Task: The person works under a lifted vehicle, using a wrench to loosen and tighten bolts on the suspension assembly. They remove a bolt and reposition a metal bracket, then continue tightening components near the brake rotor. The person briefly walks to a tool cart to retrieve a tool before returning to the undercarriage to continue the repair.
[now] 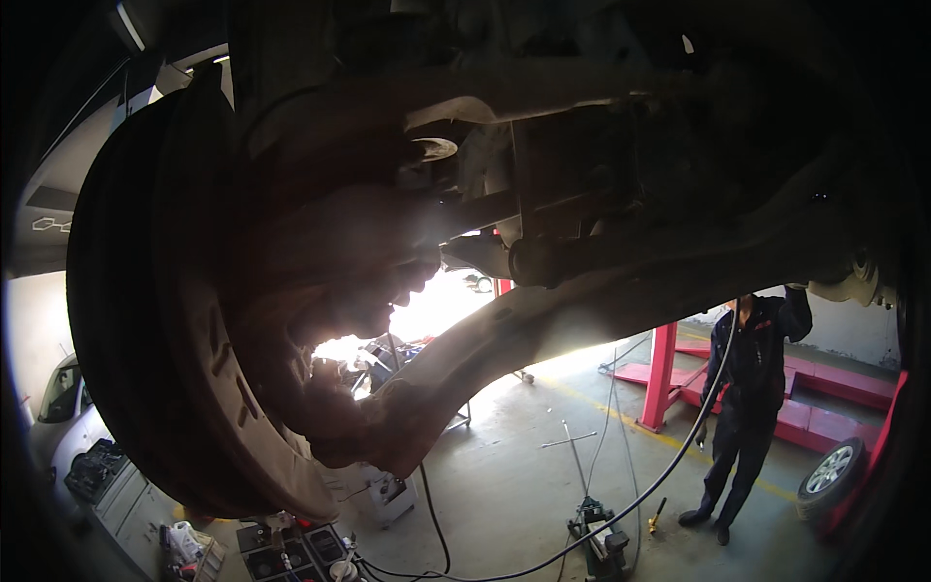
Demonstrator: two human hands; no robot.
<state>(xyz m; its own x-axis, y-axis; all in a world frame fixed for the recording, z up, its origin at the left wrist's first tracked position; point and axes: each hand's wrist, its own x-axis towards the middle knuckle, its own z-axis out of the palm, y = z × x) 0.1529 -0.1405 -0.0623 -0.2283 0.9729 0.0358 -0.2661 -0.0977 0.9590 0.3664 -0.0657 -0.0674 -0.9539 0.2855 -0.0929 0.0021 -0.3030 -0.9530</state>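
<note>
Neither of my hands shows; the underside of a raised vehicle fills the upper view, mostly in deep shadow. A wheel (126,320) hangs at the left, its slotted inner rim (233,388) turned toward me. From the wheel's lower inner side a suspension control arm (475,335) runs up to the right. Above it lie a dark shaft (482,211) and a bushing end (531,262). The parts around the wheel hub are too dark to tell apart.
A co-worker (752,388) in dark overalls stands at the right, one arm raised to the vehicle. Behind are a red lift (662,373) and a loose wheel (831,472). A black hose (659,480) curves across, above a floor jack (599,538). A tool tray (291,553) sits below.
</note>
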